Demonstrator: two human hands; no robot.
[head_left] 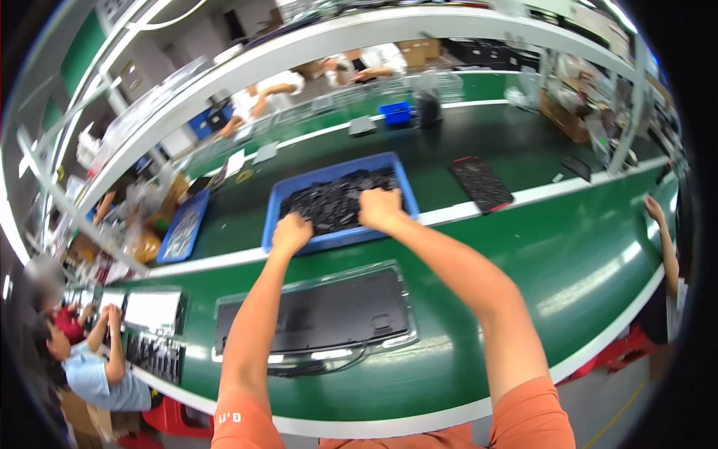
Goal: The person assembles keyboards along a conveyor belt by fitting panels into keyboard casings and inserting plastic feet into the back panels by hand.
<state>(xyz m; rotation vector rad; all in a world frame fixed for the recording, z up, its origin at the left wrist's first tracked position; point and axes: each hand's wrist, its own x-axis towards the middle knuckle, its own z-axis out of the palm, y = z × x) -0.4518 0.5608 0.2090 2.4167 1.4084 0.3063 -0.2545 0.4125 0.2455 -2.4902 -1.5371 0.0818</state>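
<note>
A blue plastic bin (407, 196) holds a heap of small black plastic parts (329, 200). My left hand (292, 233) is at the bin's near left corner, fingers curled. Over the right part of the heap is my right hand (380, 209), its fingers closed and pointing down into the parts. What either hand holds, if anything, is hidden by the fingers. Between my forearms and below the bin lies a flat black keyboard-like panel (329, 310) in a clear plastic tray, with a black cable (336, 365) along its near edge.
A dark, red-edged tray (481, 184) lies right of the bin. Another blue tray (184, 228) with clear parts stands left. A small blue box (396, 113) sits behind. A white shelf rail (321, 45) crosses overhead. Co-workers sit at left, right and across the belt.
</note>
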